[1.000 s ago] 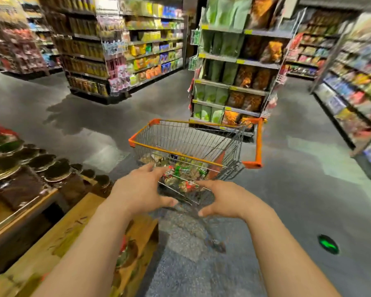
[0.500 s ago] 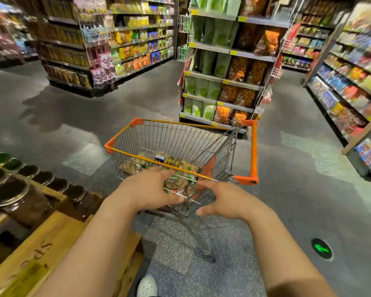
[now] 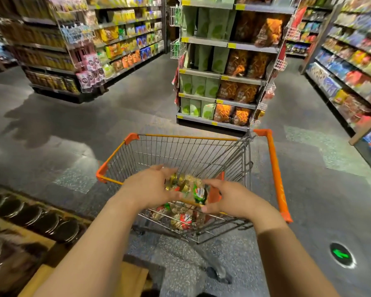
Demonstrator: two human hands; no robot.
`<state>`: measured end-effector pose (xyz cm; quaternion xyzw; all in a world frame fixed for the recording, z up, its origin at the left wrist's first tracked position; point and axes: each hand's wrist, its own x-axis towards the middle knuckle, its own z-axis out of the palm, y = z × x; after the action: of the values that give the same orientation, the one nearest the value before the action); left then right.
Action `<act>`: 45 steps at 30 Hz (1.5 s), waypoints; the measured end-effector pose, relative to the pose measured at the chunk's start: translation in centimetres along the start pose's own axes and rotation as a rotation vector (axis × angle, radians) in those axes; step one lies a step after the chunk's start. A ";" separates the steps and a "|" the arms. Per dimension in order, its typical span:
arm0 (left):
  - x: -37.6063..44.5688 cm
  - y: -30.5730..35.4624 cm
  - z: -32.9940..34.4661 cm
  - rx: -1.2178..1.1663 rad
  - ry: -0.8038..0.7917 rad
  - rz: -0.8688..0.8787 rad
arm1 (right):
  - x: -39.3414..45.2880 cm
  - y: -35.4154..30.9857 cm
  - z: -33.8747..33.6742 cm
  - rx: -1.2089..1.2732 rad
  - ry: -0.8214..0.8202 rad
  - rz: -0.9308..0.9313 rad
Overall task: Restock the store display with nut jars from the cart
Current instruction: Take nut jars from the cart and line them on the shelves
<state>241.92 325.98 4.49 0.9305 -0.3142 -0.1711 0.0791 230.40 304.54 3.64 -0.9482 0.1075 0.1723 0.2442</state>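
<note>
Both hands have lifted a bunch of nut jars (image 3: 187, 187) up over the near edge of the cart (image 3: 274, 168). Left hand (image 3: 152, 187) and right hand (image 3: 229, 200) hold them from each side. More jars (image 3: 180, 218) lie at the cart's bottom.

The cart (image 3: 186, 159) is grey wire with an orange rim. Its nut jars (image 3: 190, 189) show gold lids and red-and-green labels. The floor (image 3: 94, 125) is dark speckled grey (one round marker (image 3: 342, 255) glows green). Shelf bags (image 3: 210, 84) are green and orange.
</note>
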 end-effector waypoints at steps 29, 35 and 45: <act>32.2 -5.2 16.9 -0.181 -0.426 -0.378 | 38.3 20.9 6.6 0.455 -0.300 0.334; 36.0 -8.1 22.8 -0.212 -0.535 -0.444 | 42.3 21.6 12.6 0.510 -0.479 0.389; 39.2 -12.1 29.9 -0.265 -0.635 -0.592 | 42.3 22.3 20.5 0.569 -0.531 0.470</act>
<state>266.83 310.33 -36.90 0.8635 -0.0187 -0.5020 0.0450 257.17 290.63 -38.70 -0.7162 0.2967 0.4238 0.4685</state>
